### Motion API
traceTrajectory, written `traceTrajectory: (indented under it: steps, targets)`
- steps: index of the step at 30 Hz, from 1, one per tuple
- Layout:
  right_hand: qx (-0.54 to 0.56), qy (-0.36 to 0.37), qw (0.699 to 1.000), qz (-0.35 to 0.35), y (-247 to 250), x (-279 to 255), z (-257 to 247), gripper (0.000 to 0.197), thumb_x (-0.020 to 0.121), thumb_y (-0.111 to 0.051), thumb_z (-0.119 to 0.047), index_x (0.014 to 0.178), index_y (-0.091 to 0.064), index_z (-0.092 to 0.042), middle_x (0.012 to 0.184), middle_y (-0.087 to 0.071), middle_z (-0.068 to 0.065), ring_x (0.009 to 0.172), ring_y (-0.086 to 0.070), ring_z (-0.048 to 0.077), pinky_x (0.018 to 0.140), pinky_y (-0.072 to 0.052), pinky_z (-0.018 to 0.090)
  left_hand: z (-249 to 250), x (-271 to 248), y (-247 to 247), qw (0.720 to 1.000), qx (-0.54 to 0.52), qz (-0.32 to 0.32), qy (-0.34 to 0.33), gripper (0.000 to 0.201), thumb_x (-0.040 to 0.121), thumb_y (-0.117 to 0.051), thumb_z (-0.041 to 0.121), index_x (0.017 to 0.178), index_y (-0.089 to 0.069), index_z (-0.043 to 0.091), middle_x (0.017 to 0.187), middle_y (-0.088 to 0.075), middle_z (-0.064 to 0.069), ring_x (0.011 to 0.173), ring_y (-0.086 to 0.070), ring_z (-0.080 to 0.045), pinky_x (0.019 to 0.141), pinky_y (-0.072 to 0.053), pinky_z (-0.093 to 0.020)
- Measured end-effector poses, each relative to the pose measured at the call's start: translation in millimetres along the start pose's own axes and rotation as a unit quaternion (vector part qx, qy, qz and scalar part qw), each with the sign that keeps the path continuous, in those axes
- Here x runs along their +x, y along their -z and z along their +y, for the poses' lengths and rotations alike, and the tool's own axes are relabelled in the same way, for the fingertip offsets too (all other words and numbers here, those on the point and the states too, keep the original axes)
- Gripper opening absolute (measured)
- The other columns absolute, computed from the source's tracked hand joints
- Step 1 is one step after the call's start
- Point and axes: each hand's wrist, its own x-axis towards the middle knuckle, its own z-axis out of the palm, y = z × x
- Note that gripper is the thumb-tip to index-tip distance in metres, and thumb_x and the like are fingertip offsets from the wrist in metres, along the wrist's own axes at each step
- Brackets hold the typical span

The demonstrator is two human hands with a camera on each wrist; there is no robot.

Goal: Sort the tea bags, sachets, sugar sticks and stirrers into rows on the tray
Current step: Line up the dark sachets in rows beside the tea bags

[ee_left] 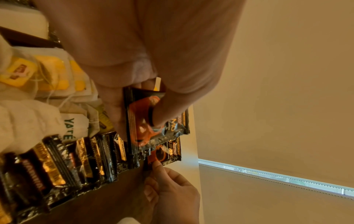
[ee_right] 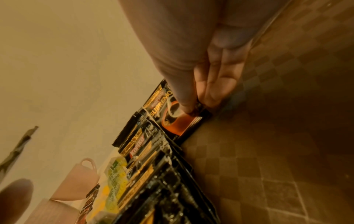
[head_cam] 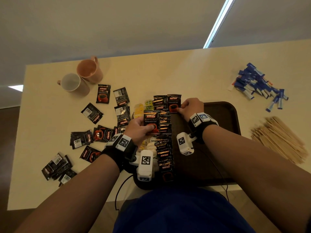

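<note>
Cream-coloured counter (head_cam: 168,71) is carrying a dark brown tray (head_cam: 223,115), which is lying near the person's body. Along the left part of the tray a row of black coffee sachets (head_cam: 164,140) is lying, each one overlapping the next. At the far end of this row, the right hand (head_cam: 191,106) is pinching the near right corner of one coffee sachet (head_cam: 173,103) between thumb and fingers (ee_right: 214,91); this sachet is lying partly over the tray's far edge. The left hand (head_cam: 138,130) is holding a small stack of sachets (head_cam: 151,121) above the row, with the thumb pressing on the front and the fingers curling behind. To the left of the row, yellow and white tea bags (ee_left: 47,75) are lying on the tray, partly hidden under the left wrist.

Left of the tray, more loose sachets (head_cam: 94,128) are lying scattered on the counter, some face up and some face down. Beyond them, two pink mugs (head_cam: 82,78) are lying on their sides, touching each other. Right of the tray, a pile of wooden stirrers (head_cam: 279,140) is lying, and farther beyond it a heap of blue sugar sticks (head_cam: 257,84).
</note>
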Motion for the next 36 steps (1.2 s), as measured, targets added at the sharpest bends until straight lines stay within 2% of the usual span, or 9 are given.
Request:
traceTrajectory:
  steps: [8,14,16,19,21,24,26,30,36]
  targets:
    - [0.017,0.008,1.000,0.008,5,-1,2,0.014,0.084,-0.077,-0.026,0.086,-0.071,-0.013,0.090,-0.072,0.004,0.090,-0.068,0.021,0.089,-0.054,0.036,-1,1,-1,1.000,-0.006,-0.003,-0.003,0.034,0.091,-0.061,-0.008,0.121,-0.062,0.006,0.113,-0.073,-0.012,0.103,-0.071,-0.029,0.088,-0.058,-0.043]
    - [0.031,0.070,0.996,0.047,19,-18,-1,0.017,0.091,-0.065,-0.029,0.084,-0.069,-0.014,0.077,-0.065,-0.003,0.075,-0.061,0.014,0.076,-0.050,0.030,7,1,-4,0.999,0.011,0.016,-0.038,0.026,0.083,-0.072,-0.004,0.105,-0.068,0.009,0.104,-0.076,-0.013,0.098,-0.073,-0.029,0.085,-0.059,-0.042]
    - [0.097,0.124,0.987,-0.018,23,-30,-7,0.012,0.091,-0.066,-0.025,0.087,-0.071,-0.016,0.077,-0.066,-0.006,0.074,-0.062,0.011,0.072,-0.049,0.025,10,3,-7,0.999,0.007,0.021,-0.043,0.022,0.083,-0.073,-0.002,0.100,-0.068,0.011,0.101,-0.076,-0.012,0.097,-0.073,-0.029,0.080,-0.059,-0.039]
    - [0.191,0.179,0.946,-0.190,29,-47,-18,0.006,0.091,-0.068,-0.021,0.092,-0.071,-0.017,0.077,-0.069,-0.007,0.069,-0.065,0.005,0.064,-0.048,0.017,16,4,-13,0.999,0.006,0.023,-0.046,0.020,0.084,-0.074,0.001,0.099,-0.067,0.012,0.100,-0.076,-0.009,0.095,-0.074,-0.027,0.079,-0.059,-0.037]
    - [0.216,0.188,0.931,-0.227,29,-53,-20,0.001,0.089,-0.070,-0.016,0.088,-0.070,-0.016,0.073,-0.069,-0.006,0.062,-0.064,0.001,0.058,-0.047,0.013,20,3,-16,0.999,-0.001,0.012,-0.046,0.020,0.085,-0.074,0.001,0.100,-0.066,0.012,0.098,-0.074,-0.008,0.093,-0.073,-0.025,0.076,-0.059,-0.034]
    - [0.220,0.179,0.937,-0.206,28,-52,-16,0.001,0.087,-0.072,-0.010,0.088,-0.071,-0.010,0.072,-0.068,-0.006,0.060,-0.062,-0.003,0.057,-0.046,0.011,24,1,-19,0.999,-0.002,-0.004,-0.044,0.021,0.084,-0.074,0.000,0.100,-0.066,0.013,0.099,-0.072,-0.008,0.094,-0.072,-0.025,0.079,-0.060,-0.037]
    - [0.209,0.148,0.951,-0.172,29,-47,-8,0.002,0.088,-0.072,-0.013,0.086,-0.070,-0.014,0.072,-0.068,-0.006,0.057,-0.061,-0.005,0.056,-0.045,0.011,24,1,-17,0.999,0.002,-0.001,-0.043,0.021,0.086,-0.073,0.003,0.101,-0.067,0.014,0.101,-0.072,-0.008,0.096,-0.072,-0.024,0.083,-0.060,-0.040]
    - [0.142,0.061,0.985,-0.077,30,-28,18,0.008,0.089,-0.071,-0.021,0.082,-0.068,-0.022,0.070,-0.068,-0.004,0.059,-0.060,0.002,0.061,-0.044,0.020,21,0,-4,0.999,-0.007,0.028,-0.041,0.013,0.090,-0.071,0.008,0.102,-0.069,0.013,0.103,-0.073,-0.012,0.092,-0.072,-0.024,0.071,-0.059,-0.031]
    - [0.092,0.010,0.994,-0.065,21,-15,22,0.009,0.087,-0.075,-0.022,0.093,-0.071,-0.016,0.068,-0.066,-0.005,0.062,-0.061,0.005,0.058,-0.041,0.016,16,-1,12,0.999,-0.008,0.046,-0.027,0.011,0.091,-0.067,0.006,0.101,-0.068,0.012,0.106,-0.072,-0.014,0.084,-0.070,-0.020,0.072,-0.058,-0.031]
